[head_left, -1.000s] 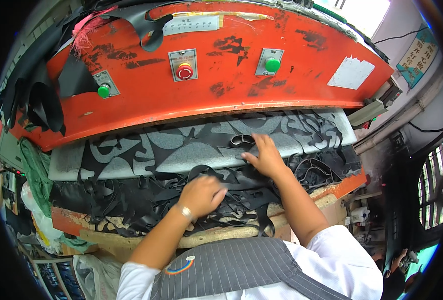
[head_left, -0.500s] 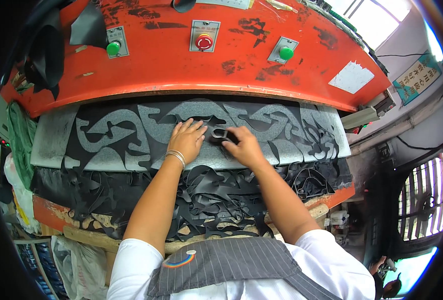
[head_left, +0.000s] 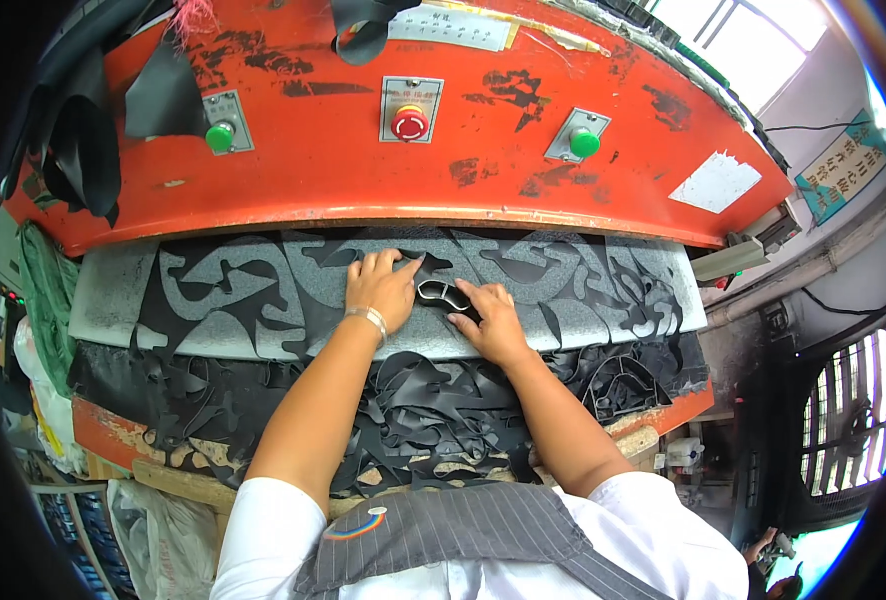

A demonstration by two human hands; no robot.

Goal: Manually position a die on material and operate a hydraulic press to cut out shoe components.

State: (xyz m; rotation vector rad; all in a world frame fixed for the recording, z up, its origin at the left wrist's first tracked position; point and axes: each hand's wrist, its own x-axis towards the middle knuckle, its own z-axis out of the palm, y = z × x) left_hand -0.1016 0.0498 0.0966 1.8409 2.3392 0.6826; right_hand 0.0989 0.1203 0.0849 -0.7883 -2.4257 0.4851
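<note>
My right hand (head_left: 490,318) grips a small curved metal cutting die (head_left: 445,294) by its right end, thumb on the near side and fingers on the far side. The die sits on the pale grey cutting board (head_left: 113,300), in a gap of the cut-out black sheet (head_left: 308,295). Just left of the die, my left hand (head_left: 381,288) rests on the sheet with fingers bent and apart and the thumb stretched toward the right. Its fingertips touch a black edge of the sheet, and nothing shows within its grasp.
Beyond my hands rises the orange press beam (head_left: 333,180), with a red stop button (head_left: 409,124) and two green buttons (head_left: 585,143). Black sheet scraps (head_left: 433,405) pile up along the near edge. Another die frame (head_left: 621,385) lies among scraps at the right.
My left hand has gone from lying flat to bent fingers. The die has turned so its curved outline shows more, with my right hand still on it. The whole view has shifted, placing the press lower.
</note>
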